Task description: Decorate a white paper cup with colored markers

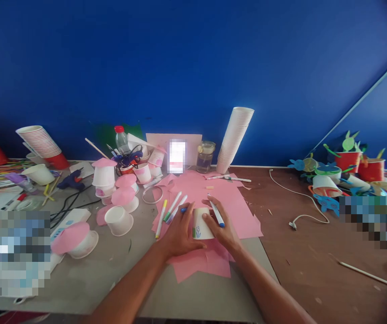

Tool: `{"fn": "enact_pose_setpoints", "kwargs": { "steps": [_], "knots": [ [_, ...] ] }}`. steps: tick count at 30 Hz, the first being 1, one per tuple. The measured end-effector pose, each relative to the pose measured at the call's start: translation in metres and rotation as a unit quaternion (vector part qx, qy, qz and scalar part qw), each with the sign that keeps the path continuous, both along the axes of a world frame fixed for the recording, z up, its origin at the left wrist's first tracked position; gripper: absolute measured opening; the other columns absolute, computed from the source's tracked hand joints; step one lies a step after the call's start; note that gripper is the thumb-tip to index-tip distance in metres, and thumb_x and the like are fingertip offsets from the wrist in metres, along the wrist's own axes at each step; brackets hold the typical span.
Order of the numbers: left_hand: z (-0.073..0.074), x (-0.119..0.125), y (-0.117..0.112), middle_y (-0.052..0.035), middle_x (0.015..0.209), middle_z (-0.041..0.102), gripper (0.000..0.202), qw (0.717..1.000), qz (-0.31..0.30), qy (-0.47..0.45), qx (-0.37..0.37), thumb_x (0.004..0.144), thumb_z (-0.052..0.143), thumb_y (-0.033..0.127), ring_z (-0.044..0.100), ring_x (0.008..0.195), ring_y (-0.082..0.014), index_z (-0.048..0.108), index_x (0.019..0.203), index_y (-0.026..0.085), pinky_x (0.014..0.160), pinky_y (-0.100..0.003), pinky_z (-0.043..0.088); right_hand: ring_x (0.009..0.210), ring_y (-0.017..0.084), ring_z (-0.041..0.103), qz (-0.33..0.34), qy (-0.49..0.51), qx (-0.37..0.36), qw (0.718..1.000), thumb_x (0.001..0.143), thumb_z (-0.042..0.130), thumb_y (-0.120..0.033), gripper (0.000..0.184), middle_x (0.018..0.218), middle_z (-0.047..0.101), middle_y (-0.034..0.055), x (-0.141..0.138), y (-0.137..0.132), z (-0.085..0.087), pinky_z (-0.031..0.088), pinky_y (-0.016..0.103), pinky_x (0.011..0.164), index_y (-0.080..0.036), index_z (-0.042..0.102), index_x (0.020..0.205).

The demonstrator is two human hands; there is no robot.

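Note:
A white paper cup (pixel 204 227) with small blue and green drawings on its side is between my hands, above pink paper (pixel 243 220). My left hand (pixel 178 229) is closed around the cup's left side, and a small blue piece (pixel 184 209), perhaps a marker cap, shows at its fingers. My right hand (pixel 227 227) grips a white marker with a blue end (pixel 217 213), its thumb resting on the cup. Left of my hands lie several markers (pixel 171 209) with yellow, green and purple parts.
Cups with pink paper tops (pixel 126 195) stand on the left, near a power strip (pixel 70 222) and black cables. At the back are a glass jar (pixel 206 156), a tall cup stack (pixel 235 139) and a lit phone (pixel 177 156). A white cable (pixel 309 216) and red cups (pixel 348 162) are right.

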State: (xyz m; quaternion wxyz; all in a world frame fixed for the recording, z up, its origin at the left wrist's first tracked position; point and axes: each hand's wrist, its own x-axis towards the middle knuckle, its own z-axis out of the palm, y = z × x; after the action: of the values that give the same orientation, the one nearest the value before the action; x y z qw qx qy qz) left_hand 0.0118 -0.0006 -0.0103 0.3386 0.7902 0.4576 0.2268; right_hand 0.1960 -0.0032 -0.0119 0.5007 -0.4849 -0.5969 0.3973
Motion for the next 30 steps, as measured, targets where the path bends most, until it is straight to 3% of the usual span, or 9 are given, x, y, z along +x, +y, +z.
{"fn": "enact_pose_setpoints", "kwargs": {
  "steps": [7, 12, 16, 18, 22, 26, 30],
  "knots": [
    [0.000, 0.002, 0.000, -0.0202, 0.155, 0.019, 0.123, 1.000, -0.004, 0.004, -0.009, 0.060, 0.081, 0.059, 0.014, 0.147, -0.0408, 0.010, 0.153, 0.023, 0.116, -0.062, 0.026, 0.072, 0.015, 0.062, 0.006, 0.004, -0.008, 1.000, 0.087, 0.059, -0.043, 0.052, 0.129, 0.061, 0.0117, -0.001, 0.000, -0.001, 0.053, 0.028, 0.064, -0.025, 0.045, 0.134],
    [-0.002, 0.003, 0.000, -0.0183, 0.147, 0.033, 0.112, 0.999, -0.007, -0.011, 0.040, 0.065, 0.079, 0.053, 0.030, 0.141, -0.0388, 0.015, 0.152, 0.024, 0.112, -0.059, 0.034, 0.080, 0.017, 0.066, 0.020, 0.000, -0.007, 1.000, 0.088, 0.059, -0.042, 0.051, 0.130, 0.061, 0.0139, -0.003, -0.002, 0.001, 0.056, 0.031, 0.068, -0.023, 0.045, 0.134],
    [-0.003, 0.002, 0.001, -0.0168, 0.146, 0.035, 0.106, 0.999, 0.008, -0.007, 0.049, 0.069, 0.076, 0.055, 0.033, 0.140, -0.0366, 0.016, 0.152, 0.026, 0.113, -0.058, 0.034, 0.097, 0.022, 0.066, -0.006, -0.001, 0.013, 1.000, 0.090, 0.058, -0.042, 0.047, 0.125, 0.063, 0.0137, -0.001, -0.001, -0.001, 0.055, 0.037, 0.083, -0.023, 0.047, 0.131],
    [-0.003, 0.002, 0.002, -0.0170, 0.148, 0.035, 0.105, 0.999, 0.031, 0.003, 0.040, 0.069, 0.075, 0.057, 0.032, 0.141, -0.0374, 0.018, 0.151, 0.025, 0.112, -0.059, 0.034, 0.097, 0.022, 0.065, -0.038, 0.011, 0.037, 0.999, 0.092, 0.055, -0.042, 0.043, 0.118, 0.065, 0.0124, 0.001, 0.000, 0.000, 0.054, 0.039, 0.085, -0.023, 0.048, 0.130],
    [-0.004, -0.001, 0.004, -0.0176, 0.151, 0.033, 0.106, 0.995, 0.095, 0.024, 0.031, 0.066, 0.077, 0.061, 0.030, 0.141, -0.0404, 0.022, 0.150, 0.026, 0.109, -0.061, 0.035, 0.076, 0.018, 0.064, -0.058, 0.053, 0.059, 0.995, 0.094, 0.050, -0.040, 0.034, 0.093, 0.067, 0.0057, 0.004, -0.003, 0.010, 0.053, 0.036, 0.075, -0.022, 0.053, 0.123],
    [-0.004, -0.003, 0.007, -0.0160, 0.155, 0.028, 0.106, 0.991, 0.116, 0.020, 0.056, 0.065, 0.079, 0.058, 0.028, 0.142, -0.0388, 0.024, 0.149, 0.025, 0.111, -0.058, 0.033, 0.065, 0.016, 0.058, -0.022, 0.086, 0.042, 0.995, 0.093, 0.053, -0.032, 0.022, 0.070, 0.062, -0.0008, 0.002, -0.010, 0.018, 0.050, 0.032, 0.067, -0.022, 0.059, 0.111],
    [-0.003, -0.002, 0.009, -0.0165, 0.152, 0.033, 0.106, 0.990, 0.132, 0.018, 0.055, 0.063, 0.082, 0.051, 0.034, 0.139, -0.0380, 0.025, 0.149, 0.025, 0.108, -0.058, 0.036, 0.060, 0.015, 0.055, 0.033, 0.136, 0.035, 0.990, 0.095, 0.051, -0.035, 0.022, 0.065, 0.060, -0.0013, -0.001, -0.016, 0.011, 0.049, 0.031, 0.061, -0.023, 0.062, 0.109]
  ]
}}
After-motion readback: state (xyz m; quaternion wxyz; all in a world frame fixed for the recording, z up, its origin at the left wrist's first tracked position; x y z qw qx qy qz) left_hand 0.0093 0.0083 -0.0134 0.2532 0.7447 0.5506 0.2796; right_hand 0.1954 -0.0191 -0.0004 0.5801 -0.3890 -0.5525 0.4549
